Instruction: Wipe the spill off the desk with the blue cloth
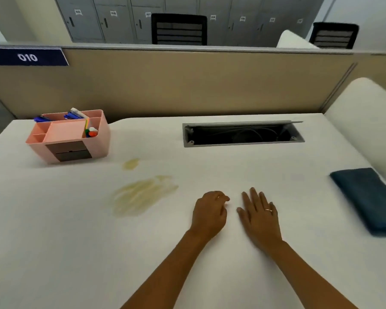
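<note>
A yellowish smeared spill (140, 195) lies on the white desk (76, 241), left of centre, with a smaller spot (130, 163) just beyond it. The folded blue cloth (368, 199) rests flat at the desk's right edge. My left hand (210, 214) rests on the desk right of the spill, fingers curled loosely with nothing in them. Beside it my right hand (260, 216) lies flat with fingers spread, a ring on one finger, well left of the cloth and apart from it.
A pink desk organiser (69, 139) with pens stands at the back left. An open cable hatch (243, 134) is set into the desk at the back centre. A beige partition (187, 85) runs behind, and a white curved panel (366, 121) borders the right side.
</note>
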`<state>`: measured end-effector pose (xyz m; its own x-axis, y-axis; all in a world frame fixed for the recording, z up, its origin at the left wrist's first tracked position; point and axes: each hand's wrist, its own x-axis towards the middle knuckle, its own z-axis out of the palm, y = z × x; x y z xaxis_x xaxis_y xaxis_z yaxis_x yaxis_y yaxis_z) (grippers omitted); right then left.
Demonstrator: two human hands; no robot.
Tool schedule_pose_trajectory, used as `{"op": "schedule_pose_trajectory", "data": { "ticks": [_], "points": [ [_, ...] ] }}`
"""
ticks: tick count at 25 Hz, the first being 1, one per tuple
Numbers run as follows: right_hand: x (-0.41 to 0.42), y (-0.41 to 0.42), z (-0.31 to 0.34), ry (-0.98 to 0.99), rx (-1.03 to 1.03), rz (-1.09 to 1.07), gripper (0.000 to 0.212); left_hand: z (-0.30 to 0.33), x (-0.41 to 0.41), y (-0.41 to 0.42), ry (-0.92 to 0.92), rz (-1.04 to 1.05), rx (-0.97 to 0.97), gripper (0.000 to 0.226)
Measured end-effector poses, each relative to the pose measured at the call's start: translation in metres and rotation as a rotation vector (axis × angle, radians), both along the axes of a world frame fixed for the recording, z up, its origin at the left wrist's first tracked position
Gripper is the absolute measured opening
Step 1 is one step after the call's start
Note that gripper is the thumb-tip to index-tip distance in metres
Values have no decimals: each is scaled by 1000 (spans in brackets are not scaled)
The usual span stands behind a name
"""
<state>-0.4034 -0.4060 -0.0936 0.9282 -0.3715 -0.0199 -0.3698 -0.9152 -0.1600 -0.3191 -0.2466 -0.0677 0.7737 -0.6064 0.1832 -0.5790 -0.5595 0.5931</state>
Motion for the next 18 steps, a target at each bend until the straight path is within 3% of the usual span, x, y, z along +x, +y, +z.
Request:
{"op": "schedule_pose_trajectory", "data": {
  "ticks": [5, 8, 11, 15, 18],
  "points": [
    [-38, -103, 11, 9, -28, 78, 68, -23, -21, -77, -82, 141, 219, 50],
    [-57, -180, 20, -27, -154, -36, 52, -28, -27, -119, -129, 196, 298, 52],
    [-68, -246, 32, 12, -221, -191, 65, -32, -32, -151, -140, 187, 348, 53],
    [-76, -287, 28, 140, -55, -421, 74, -37, -28, -165, -132, 209, 348, 53],
    [-77, -293, 22, 139, -25, -459, 70, -37, -26, -170, -132, 217, 329, 53]
  ]
}}
